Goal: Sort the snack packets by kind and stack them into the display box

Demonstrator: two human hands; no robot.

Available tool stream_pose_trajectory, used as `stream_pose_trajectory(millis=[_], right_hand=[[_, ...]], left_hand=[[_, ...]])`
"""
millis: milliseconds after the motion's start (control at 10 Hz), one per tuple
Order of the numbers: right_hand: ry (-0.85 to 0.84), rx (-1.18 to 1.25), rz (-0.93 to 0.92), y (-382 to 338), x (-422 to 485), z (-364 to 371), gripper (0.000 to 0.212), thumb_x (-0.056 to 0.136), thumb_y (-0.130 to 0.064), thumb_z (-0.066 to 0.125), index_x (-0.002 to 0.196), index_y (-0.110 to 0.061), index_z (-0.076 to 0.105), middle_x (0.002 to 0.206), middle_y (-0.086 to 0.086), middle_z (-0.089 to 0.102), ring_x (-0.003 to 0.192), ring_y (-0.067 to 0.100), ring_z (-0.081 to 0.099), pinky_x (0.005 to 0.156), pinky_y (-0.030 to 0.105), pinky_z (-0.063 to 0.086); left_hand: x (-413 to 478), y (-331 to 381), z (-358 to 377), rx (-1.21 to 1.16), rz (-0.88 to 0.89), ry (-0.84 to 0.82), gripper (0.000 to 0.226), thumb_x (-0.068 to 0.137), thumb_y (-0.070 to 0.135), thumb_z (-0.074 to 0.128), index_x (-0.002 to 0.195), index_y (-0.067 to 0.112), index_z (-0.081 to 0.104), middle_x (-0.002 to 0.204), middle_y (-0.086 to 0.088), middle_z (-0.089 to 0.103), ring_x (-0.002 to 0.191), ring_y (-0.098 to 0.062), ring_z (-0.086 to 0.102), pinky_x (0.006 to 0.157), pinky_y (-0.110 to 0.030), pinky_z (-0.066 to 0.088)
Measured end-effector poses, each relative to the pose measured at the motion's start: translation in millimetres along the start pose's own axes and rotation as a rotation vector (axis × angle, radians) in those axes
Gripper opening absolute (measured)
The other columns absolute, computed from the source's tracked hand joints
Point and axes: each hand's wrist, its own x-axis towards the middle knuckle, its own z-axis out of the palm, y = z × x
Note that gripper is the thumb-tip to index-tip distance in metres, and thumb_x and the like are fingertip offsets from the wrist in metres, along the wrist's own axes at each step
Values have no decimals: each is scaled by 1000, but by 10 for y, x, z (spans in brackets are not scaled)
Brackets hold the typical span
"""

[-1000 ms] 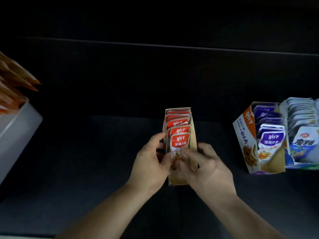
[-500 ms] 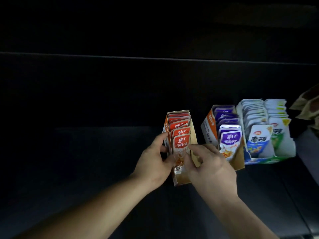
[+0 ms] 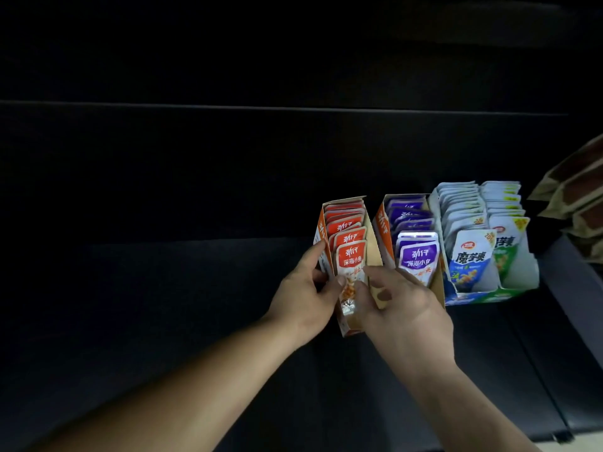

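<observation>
A narrow cardboard display box [image 3: 372, 238] stands on the dark surface, filled with a row of upright red snack packets [image 3: 350, 257]. My left hand [image 3: 305, 296] grips the box's left wall, thumb against the front packet. My right hand [image 3: 403, 308] grips the box's right front wall, its fingers curled over the edge by the front red packet. Right beside it stands a second box [image 3: 385, 230] of purple packets [image 3: 416, 256].
A wider white box [image 3: 522, 282] with blue packets [image 3: 468, 259] and green packets [image 3: 504, 246] stands at the right. Brown bags [image 3: 574, 190] are stacked at the far right edge. The dark surface stretches to the left and toward me.
The box of red packets, held in both hands, now stands much closer to the purple box than before. The view has swung right, so the white bin at the left is gone.
</observation>
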Motion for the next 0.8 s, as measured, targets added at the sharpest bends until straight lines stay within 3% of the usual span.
stream_pose_trajectory(millis=[100,300,400,600,700,800], right_hand=[[-7,-11,-10,-19,-11,14,28,89,-46,65,113,-33,72,108,-11,72,95,16,68,65,29,49],[-46,-24,37,-56,-13,29,26,91,-43,68,115,-34,72,111,-12,73,101,15,68,67,27,42],[-52,-30,43,-25,-1,21,24,90,-43,69,113,-35,71,108,-12,73,98,16,68,66,27,43],[-27,-141,-51,82,3,-10,14,88,-34,72,102,-30,72,97,-7,71,87,23,68,58,32,49],[-13,-145,-77,50,-10,8,15,86,-33,74,100,-29,72,95,-7,72,84,24,69,57,31,51],[-49,-154,-68,-64,-1,-48,18,89,-37,70,106,-31,71,100,-7,72,91,22,68,61,29,45]], left_hand=[[-95,-75,-65,82,23,-4,63,100,39,64,154,51,33,117,19,63,102,3,61,77,-11,46],[-191,-168,-70,116,45,13,63,97,39,68,150,52,38,122,23,57,114,-3,60,93,-22,55],[-137,-165,20,75,42,-22,65,95,38,71,148,55,37,110,28,58,109,2,60,81,-12,48],[-93,-148,104,68,39,-36,67,100,35,65,153,55,30,138,17,57,124,-6,58,90,-19,50],[-114,-110,10,101,5,-41,68,100,38,65,152,59,27,135,18,54,118,-4,57,89,-21,50],[-261,-82,-158,165,-13,-10,72,100,37,65,155,56,23,138,18,52,113,-3,58,98,-29,54]])
